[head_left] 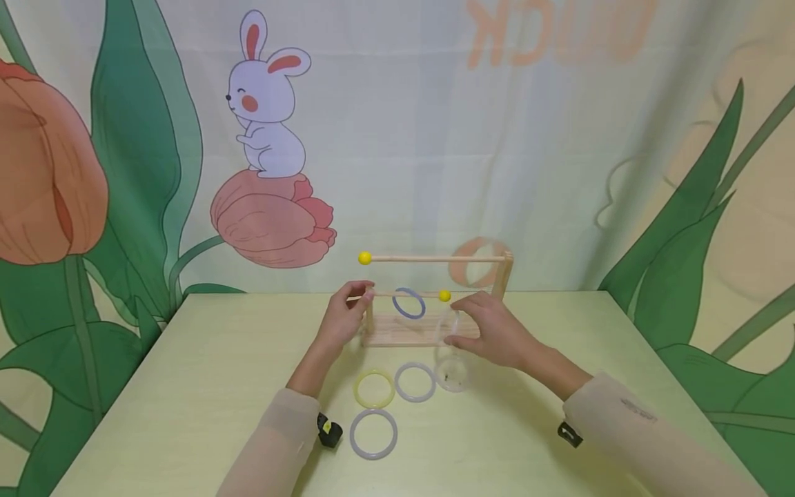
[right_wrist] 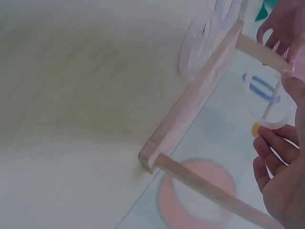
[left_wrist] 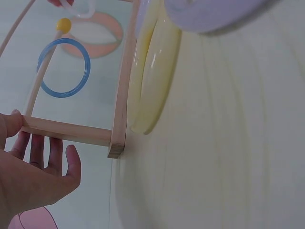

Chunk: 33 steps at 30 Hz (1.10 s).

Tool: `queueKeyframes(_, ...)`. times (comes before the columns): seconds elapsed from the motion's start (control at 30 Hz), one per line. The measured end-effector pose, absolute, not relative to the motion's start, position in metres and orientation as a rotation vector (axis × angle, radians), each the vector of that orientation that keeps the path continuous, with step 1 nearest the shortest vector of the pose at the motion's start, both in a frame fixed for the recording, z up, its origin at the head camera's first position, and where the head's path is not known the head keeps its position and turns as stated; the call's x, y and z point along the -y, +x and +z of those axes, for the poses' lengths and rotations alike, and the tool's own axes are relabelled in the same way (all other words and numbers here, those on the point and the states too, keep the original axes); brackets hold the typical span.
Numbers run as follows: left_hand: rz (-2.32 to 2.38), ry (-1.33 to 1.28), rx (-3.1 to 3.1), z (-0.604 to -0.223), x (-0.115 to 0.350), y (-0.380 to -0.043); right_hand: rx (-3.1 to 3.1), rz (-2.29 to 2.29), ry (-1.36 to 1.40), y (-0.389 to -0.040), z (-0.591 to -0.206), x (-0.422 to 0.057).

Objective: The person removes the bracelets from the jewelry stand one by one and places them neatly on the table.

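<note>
A wooden rack (head_left: 397, 336) stands on the table, with two horizontal rods that end in yellow balls. Around its lower rod hangs a blue ring (head_left: 409, 304), also plain in the left wrist view (left_wrist: 64, 67). My left hand (head_left: 344, 314) grips the top of the rack's left post (left_wrist: 66, 130) between thumb and fingers. Thumb and fingertips of my right hand (head_left: 497, 331) pinch a clear whitish ring (right_wrist: 269, 125) close to the yellow ball (head_left: 444, 295) of the lower rod. Whether that ring encircles the rod, I cannot tell.
On the table in front of the rack lie a yellow ring (head_left: 375, 388), two pale lilac rings (head_left: 373, 434) and a clear ring (head_left: 452, 375). The upper rod (head_left: 435, 259) reaches left from the right post (head_left: 503, 276). A printed curtain (head_left: 397, 138) hangs behind the table.
</note>
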<state>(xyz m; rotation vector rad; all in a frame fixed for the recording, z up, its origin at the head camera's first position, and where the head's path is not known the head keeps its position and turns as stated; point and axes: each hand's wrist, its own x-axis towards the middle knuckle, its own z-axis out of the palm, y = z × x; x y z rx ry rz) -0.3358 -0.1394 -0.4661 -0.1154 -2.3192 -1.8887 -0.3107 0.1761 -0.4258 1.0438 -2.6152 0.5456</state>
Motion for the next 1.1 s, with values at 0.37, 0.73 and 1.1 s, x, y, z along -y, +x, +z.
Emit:
queueKeyframes(0.37, -1.895, -0.108, 2.325, -0.464, 0.141, -0.336, 2.684, 0.832, 1.153, -0.260, -0.437, -0.162)
queueKeyframes(0.73, -1.881, -0.101, 2.325, -0.463, 0.139, -0.334, 2.670, 0.935, 1.228, -0.233, -0.463, -0.149)
queueKeyframes(1.1, -1.889, -0.094, 2.326, -0.464, 0.139, -0.335, 2.729, 0.904, 1.195, -0.221, -0.482, -0.151)
